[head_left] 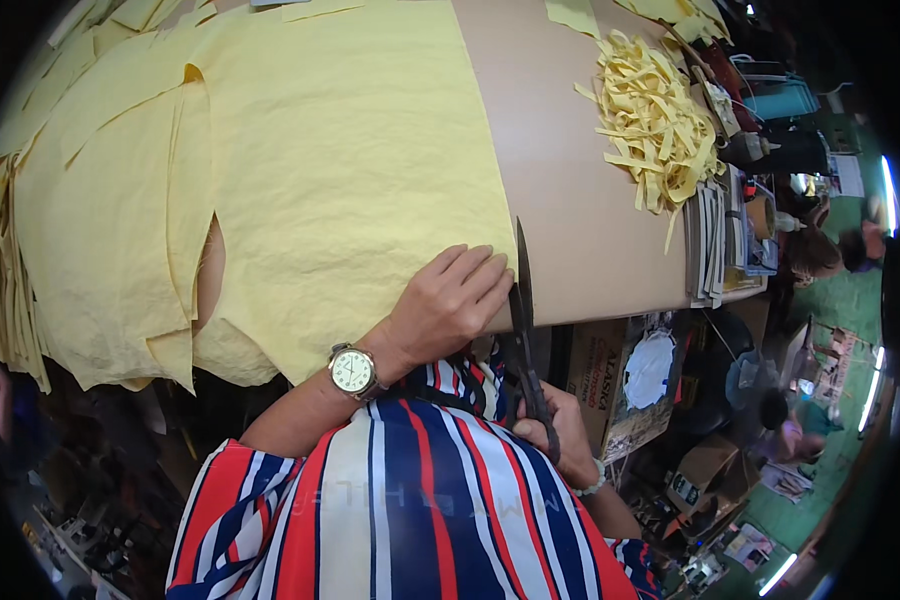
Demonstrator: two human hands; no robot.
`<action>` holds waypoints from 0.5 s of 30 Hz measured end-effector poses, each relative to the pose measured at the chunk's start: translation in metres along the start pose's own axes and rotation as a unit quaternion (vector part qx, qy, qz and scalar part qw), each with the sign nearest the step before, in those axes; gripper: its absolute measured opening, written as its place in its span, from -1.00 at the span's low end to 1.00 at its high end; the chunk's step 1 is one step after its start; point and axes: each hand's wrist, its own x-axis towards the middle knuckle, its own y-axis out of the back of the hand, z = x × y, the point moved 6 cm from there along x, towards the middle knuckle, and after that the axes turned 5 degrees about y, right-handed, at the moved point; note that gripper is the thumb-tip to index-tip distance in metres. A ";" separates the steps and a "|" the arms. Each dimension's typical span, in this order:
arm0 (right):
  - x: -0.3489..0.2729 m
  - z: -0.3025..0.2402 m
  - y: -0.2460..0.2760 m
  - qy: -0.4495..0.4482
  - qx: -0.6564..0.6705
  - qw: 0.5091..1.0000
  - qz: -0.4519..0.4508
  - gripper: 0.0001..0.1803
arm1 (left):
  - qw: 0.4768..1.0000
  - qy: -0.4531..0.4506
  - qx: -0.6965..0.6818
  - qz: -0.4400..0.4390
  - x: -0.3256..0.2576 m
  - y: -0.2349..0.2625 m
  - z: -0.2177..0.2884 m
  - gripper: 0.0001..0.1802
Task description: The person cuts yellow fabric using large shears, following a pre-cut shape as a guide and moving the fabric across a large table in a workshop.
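Yellow fabric sheet point(310, 170) covers the brown table point(570, 200); left hand point(450, 300) presses flat on its near edge, fingers together. Right hand point(560, 430) grips black scissors point(522, 320), blades closed beside that edge.

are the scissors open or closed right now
Closed, as far as shows: the scissors present one dark blade line along the yellow fabric's edge. The right hand grips the handles.
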 end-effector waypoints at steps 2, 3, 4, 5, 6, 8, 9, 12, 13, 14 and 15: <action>0.001 0.001 0.001 0.001 -0.007 1.000 -0.002 -0.59 | 1.000 -0.001 0.002 -0.002 0.000 0.000 0.000 -0.70; 0.002 0.001 0.001 0.000 -0.010 1.000 -0.003 -0.59 | 1.000 0.000 0.002 -0.003 0.001 0.001 0.000 -0.70; 0.002 0.002 0.000 -0.002 -0.013 1.000 -0.002 -0.58 | 1.000 0.000 0.001 -0.003 0.001 0.001 0.000 -0.70; 0.002 0.002 0.000 -0.004 -0.016 1.000 -0.002 -0.58 | 1.000 0.001 0.000 -0.004 0.001 0.001 0.001 -0.70; 0.002 0.002 0.000 -0.003 -0.010 1.000 -0.001 -0.58 | 1.000 0.000 -0.001 -0.004 0.001 0.001 0.001 -0.70; 0.002 0.001 -0.001 -0.002 0.002 1.000 0.001 -0.59 | 1.000 0.000 -0.001 -0.006 0.002 0.001 0.000 -0.70; 0.001 0.002 -0.001 -0.004 0.013 1.000 0.004 -0.60 | 1.000 0.000 -0.001 -0.005 0.002 0.001 0.000 -0.70; -0.002 0.005 -0.001 -0.015 0.035 0.999 0.012 -0.63 | 1.000 0.001 -0.002 -0.003 0.001 0.001 0.000 -0.71; -0.003 0.005 -0.001 -0.019 0.035 0.999 0.014 -0.64 | 1.000 0.002 -0.003 -0.003 0.002 0.001 0.000 -0.71; -0.004 0.005 0.000 -0.024 0.035 0.999 0.015 -0.66 | 1.000 0.003 -0.004 -0.003 0.002 0.001 0.000 -0.72; -0.006 0.006 0.000 -0.029 0.035 0.999 0.017 -0.66 | 1.000 0.002 -0.003 -0.003 0.002 0.000 0.000 -0.72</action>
